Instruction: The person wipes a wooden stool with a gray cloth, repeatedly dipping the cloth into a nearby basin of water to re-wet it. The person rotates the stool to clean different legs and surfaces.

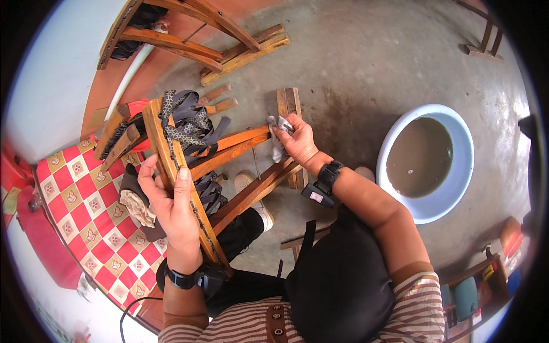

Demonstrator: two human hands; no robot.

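Note:
A folding wooden stool (242, 148) lies tilted before me, its crossed legs pointing away to the right. My left hand (176, 201) holds its long top rail (201, 218), thumb on the face and fingers behind. Dark patterned fabric straps (188, 124) hang bunched at that rail, with black cord threaded along its edge. In my right hand (298, 139) is a crumpled grey-white cloth (276, 137), pressed against the leg ends near the foot bar (294, 100). My right fingers hide part of the cloth.
A pale blue basin (465, 163) of murky water stands on the concrete floor (351, 60) at right. Another wooden stool (244, 55) is at the upper left. A red-checked cloth-covered surface (92, 214) at left bears a crumpled beige cloth (137, 208). My shoe (266, 218) is beneath the stool.

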